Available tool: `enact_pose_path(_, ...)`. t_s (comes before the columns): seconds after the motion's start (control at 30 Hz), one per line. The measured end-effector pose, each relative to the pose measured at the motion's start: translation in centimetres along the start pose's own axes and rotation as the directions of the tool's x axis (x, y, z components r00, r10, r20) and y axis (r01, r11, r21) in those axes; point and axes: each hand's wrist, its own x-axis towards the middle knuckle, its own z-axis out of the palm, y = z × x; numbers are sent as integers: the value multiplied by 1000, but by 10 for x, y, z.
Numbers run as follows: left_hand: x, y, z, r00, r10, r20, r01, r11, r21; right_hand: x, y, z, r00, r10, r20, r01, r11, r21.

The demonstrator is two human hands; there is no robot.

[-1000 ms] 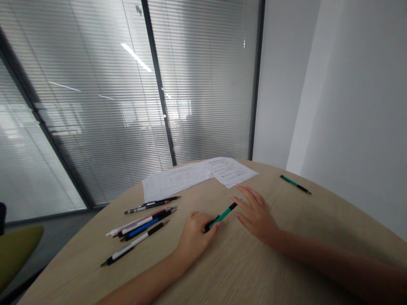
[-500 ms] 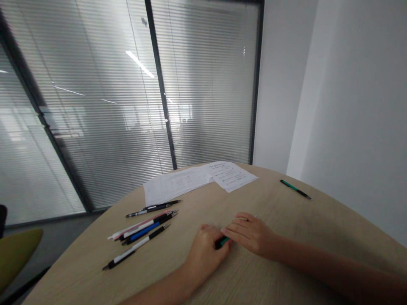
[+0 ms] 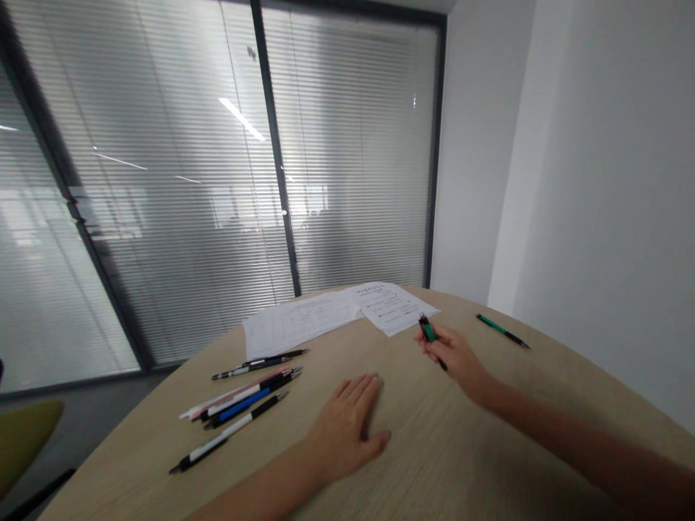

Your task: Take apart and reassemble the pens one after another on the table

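Observation:
My right hand (image 3: pixel 453 356) is closed around a green and black pen (image 3: pixel 428 330), lifted over the table with one end tilted up. Flat on the wood lies my left hand (image 3: pixel 344 427), fingers stretched and thumb out to the side, holding nothing. Another green and black pen (image 3: pixel 502 331) rests on the table to the right of my right hand. To the left of my left hand lie several pens: a white and black pen (image 3: pixel 228 433) is nearest, a blue and black pen (image 3: pixel 244 405) is beyond it, and a dark pen (image 3: pixel 255 367) lies farther back.
Printed sheets of paper (image 3: pixel 304 322) lie at the far side of the round wooden table (image 3: pixel 423 463). Behind it stands a glass partition with blinds (image 3: pixel 352 159), with a white wall (image 3: pixel 597 181) on the right. A yellow-green chair (image 3: pixel 27 434) is at the lower left.
My right hand has moved up and to the right with the green and black pen, away from my left hand. My left hand has let go of the pen and flattened on the table.

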Motion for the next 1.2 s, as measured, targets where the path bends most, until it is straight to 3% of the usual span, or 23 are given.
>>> enact_pose_path(0.07, 1, -1, 0, 997, -30, 70, 30, 1000, 7, 8, -12, -6, 981, 189, 35, -189, 914, 359)
enact_pose_path(0.17, 1, -1, -2, 990, -55, 128, 53, 998, 15, 17, -23, -16, 921, 339, 193, -380, 672, 636)
enact_pose_path(0.27, 0, 0, -2, 990, -63, 123, 61, 998, 19, 21, -24, -24, 861, 371, 348, -499, 488, 716)
enact_pose_path(0.4, 0, -2, 0, 993, -58, 102, 56, 998, 23, 24, -18, -31, 812, 374, 447, -572, 365, 734)
enact_pose_path(0.57, 0, -3, 1, 995, -54, 83, 52, 998, 28, 25, -16, -36, 781, 372, 502, -616, 329, 715)
enact_pose_path(0.93, 1, -2, -1, 994, -61, 88, 56, 997, 54, 22, -18, -30, 742, 450, 497, -666, 416, 619)
enact_pose_path(1.2, 1, -2, -1, 996, -44, 81, 39, 997, 59, 22, -21, -29, 713, 479, 511, -696, 398, 598)
